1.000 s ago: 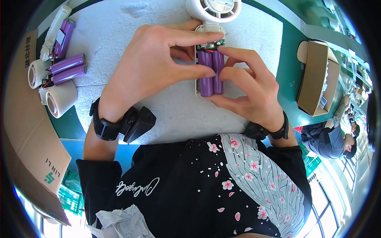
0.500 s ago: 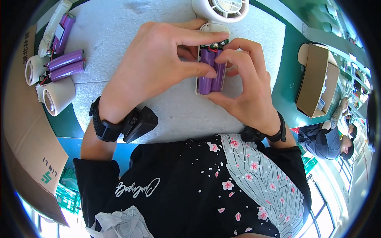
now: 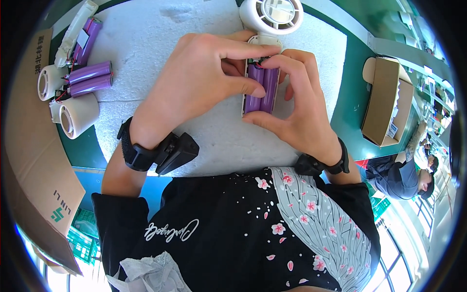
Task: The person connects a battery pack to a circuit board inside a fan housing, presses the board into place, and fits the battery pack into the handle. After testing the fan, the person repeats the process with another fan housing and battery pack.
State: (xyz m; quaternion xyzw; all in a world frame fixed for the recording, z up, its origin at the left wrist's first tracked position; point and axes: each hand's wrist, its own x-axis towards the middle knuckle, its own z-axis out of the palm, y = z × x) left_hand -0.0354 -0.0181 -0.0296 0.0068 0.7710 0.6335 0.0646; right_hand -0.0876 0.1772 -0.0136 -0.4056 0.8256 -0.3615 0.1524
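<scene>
A white handheld fan (image 3: 246, 15) lies with its round head away from me and its opened handle toward me. Two purple cylindrical batteries (image 3: 262, 87) sit side by side in that handle. My left hand (image 3: 189, 80) is closed around the handle's left side, its thumb pressed on the batteries. My right hand (image 3: 307, 107) grips from the right, thumb at the batteries' near end and index finger bent over their far end. Green circuit board and red wire show partly there; the fingers cover the rest.
On the left lie more purple battery pairs (image 3: 90, 79) with wires and white fan parts (image 3: 80, 116). A white foam sheet (image 3: 146, 29) covers the green table (image 3: 348, 109). An open cardboard box (image 3: 379, 104) stands right; a large carton (image 3: 36, 160) is at left. Another person (image 3: 396, 175) sits beyond.
My right index finger has shifted over the far end of the batteries, covering more of the circuit board. My right thumb has moved onto their near end. The left hand keeps its hold.
</scene>
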